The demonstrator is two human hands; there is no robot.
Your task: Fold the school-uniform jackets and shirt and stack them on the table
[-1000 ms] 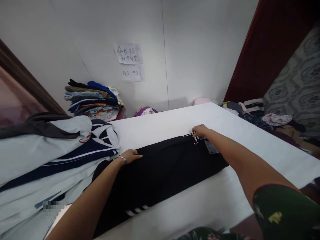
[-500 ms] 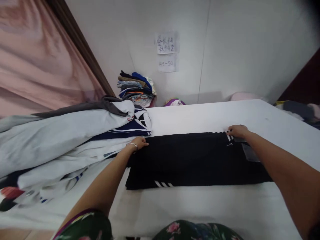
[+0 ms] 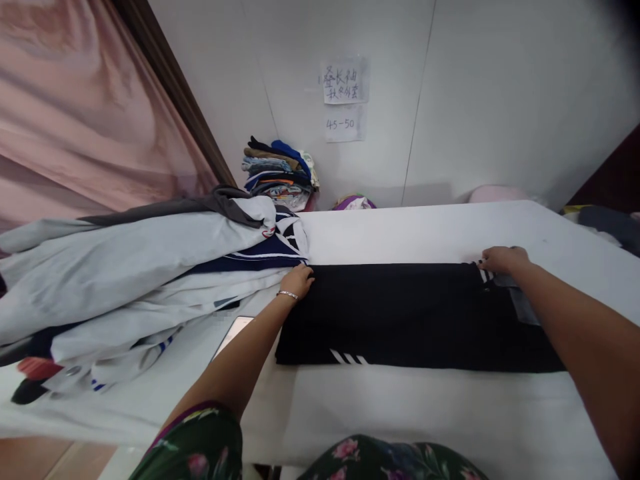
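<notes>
Left hand (image 3: 299, 280), right hand (image 3: 503, 259) further right now, fingertips pinching flat, white-striped black garment (image 3: 410, 317)

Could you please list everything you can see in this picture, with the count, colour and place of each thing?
black folded garment with white stripes: one, black, flat on the middle of the table
grey rectangular tag: one, grey, at the garment's right end
white table: one, white, across the view
heap of loose white and navy garments: one heap, white, navy and grey, on the table's left part
stack of folded clothes: one stack, mixed colours, against the back wall
handwritten paper notes: two, white, on the wall
pink curtain: one, pink, far left
silver bracelet: one, silver, on the left wrist
left hand: on the garment's far left corner, grip unclear
right hand: closed on its far right corner
</notes>
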